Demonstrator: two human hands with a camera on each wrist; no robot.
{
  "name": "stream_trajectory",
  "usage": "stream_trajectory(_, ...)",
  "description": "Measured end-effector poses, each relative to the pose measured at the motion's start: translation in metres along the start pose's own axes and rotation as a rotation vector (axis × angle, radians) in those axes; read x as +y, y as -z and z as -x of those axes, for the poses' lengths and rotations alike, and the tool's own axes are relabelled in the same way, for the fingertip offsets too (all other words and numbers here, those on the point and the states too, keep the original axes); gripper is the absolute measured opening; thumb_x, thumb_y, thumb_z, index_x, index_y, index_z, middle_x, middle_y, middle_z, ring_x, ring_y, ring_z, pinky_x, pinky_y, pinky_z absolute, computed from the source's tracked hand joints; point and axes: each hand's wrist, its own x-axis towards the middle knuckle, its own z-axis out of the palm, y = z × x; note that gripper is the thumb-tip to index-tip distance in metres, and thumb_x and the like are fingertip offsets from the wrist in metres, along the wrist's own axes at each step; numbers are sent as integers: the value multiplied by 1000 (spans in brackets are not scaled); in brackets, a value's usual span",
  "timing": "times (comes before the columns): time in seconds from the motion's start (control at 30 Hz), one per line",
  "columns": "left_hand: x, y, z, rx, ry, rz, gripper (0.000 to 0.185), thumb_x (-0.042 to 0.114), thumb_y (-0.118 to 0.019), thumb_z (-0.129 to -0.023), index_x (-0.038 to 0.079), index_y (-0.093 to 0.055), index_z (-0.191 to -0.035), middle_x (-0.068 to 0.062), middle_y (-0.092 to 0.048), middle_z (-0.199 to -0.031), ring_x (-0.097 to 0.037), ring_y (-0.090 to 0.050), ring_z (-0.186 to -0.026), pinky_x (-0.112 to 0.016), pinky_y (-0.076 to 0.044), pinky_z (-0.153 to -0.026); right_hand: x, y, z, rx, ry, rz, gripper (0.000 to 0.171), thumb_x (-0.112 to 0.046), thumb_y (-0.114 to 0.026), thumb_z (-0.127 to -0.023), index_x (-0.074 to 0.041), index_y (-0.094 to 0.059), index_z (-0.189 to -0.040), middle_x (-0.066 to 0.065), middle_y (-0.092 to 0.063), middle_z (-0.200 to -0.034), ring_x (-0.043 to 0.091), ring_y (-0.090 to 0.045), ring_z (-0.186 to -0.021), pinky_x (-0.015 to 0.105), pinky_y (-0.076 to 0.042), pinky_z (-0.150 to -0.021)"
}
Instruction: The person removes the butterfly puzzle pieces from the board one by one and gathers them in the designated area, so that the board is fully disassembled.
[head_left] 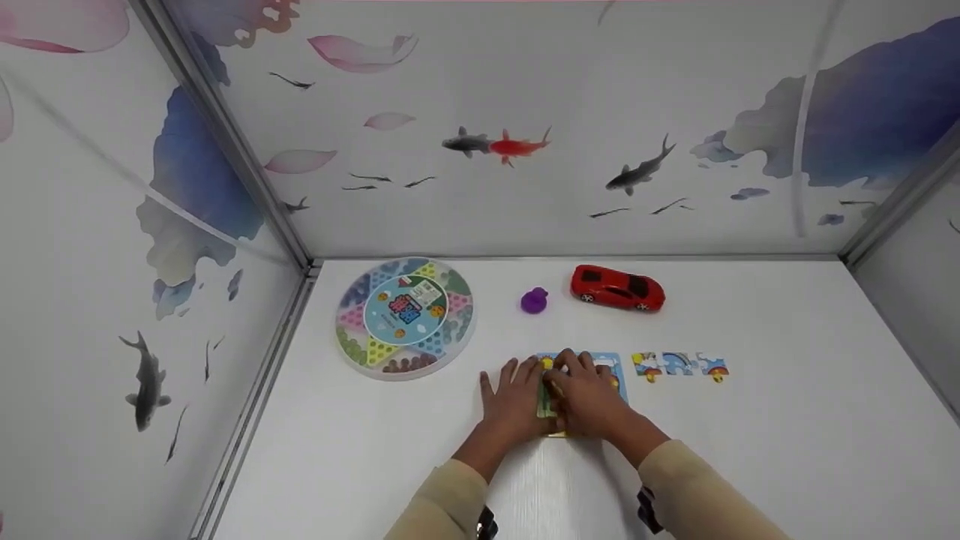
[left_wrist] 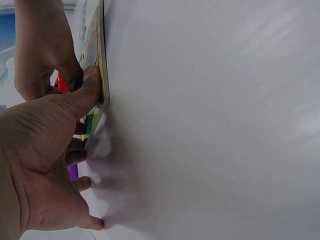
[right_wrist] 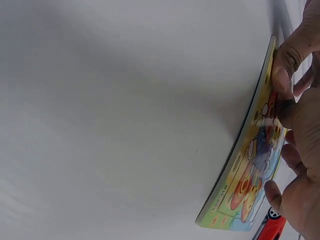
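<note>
Both hands lie together on a thin puzzle board (head_left: pixel 616 373) near the front middle of the smooth white table (head_left: pixel 787 450). The board is flat cardboard with a glossy cartoon print in yellow, orange and blue, and the right wrist view shows its near edge bending a little upward.

The left hand (head_left: pixel 514 401) rests on the table at the board's left side, fingers spread and mostly straight. In the left wrist view its thumb (left_wrist: pixel 85 95) presses against the board's thin edge. The right hand (head_left: pixel 589 397) covers the board's middle; its fingers are bent and the fingertips (right_wrist: pixel 285 107) press on the printed surface. I cannot tell if it pinches a loose piece.

Just to the right of the board lies a short row of joined puzzle pieces (head_left: pixel 679 365), colourful with knobbed outlines. Behind it stand a small rounded purple toy (head_left: pixel 534 301) and a shiny red plastic toy car (head_left: pixel 617 288). To the left is a round game board (head_left: pixel 406 316) with a star pattern in pastel colours and small marbles near its rim.
</note>
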Motion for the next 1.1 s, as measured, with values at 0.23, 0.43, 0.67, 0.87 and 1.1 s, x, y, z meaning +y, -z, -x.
stream_trajectory(0.23, 1, 0, -1, -5, 3, 12, 104, 62, -85, -89, 22, -37, -172, 3, -38, -178, -30, -29, -168, -77, -24, -132, -2, 1, -6, -39, -43, 19, 64, -16, -94, -87, -16, -66, -145, 10, -51, -150, 34, -45, -137, 70, -46, -116)
stream_trajectory(0.43, -1, -1, -1, 7, -7, 12, 105, 63, -86, -89, 22, -37, -172, 3, -38, -178, -30, -30, -167, -77, -25, -131, -3, -2, -6, -20, -44, 17, 73, -15, -96, -83, -14, -62, -147, 14, -53, -150, 36, -47, -137, 66, -48, -120)
stream_trajectory(0.67, 0, -1, -2, 13, 1, 1, 104, 63, -86, -89, 21, -37, -172, 3, -39, -177, -30, -30, -167, -76, -27, -131, -3, -5, -4, 28, -20, 37, 73, -13, -96, -82, -15, -61, -146, 15, -55, -144, 37, -50, -130, 61, -52, -115)
stream_trajectory(0.87, 0, 0, -2, 9, -3, -7, 104, 62, -86, -90, 20, -37, -172, 2, -38, -178, -30, -30, -167, -76, -28, -131, -2, -7, -4, 37, -12, 20, 65, -11, -91, -88, -15, -62, -146, 15, -55, -145, 38, -51, -131, 61, -53, -115)
stream_trajectory(1.1, -1, -1, -1, 0, -7, 15, 102, 59, -86, -91, 19, -39, -172, 1, -38, -178, -30, -29, -168, -77, -25, -131, -2, -9, -2, 5, -13, 0, 68, -17, -93, -89, -15, -65, -151, 13, -55, -144, 35, -48, -133, 57, -51, -119)
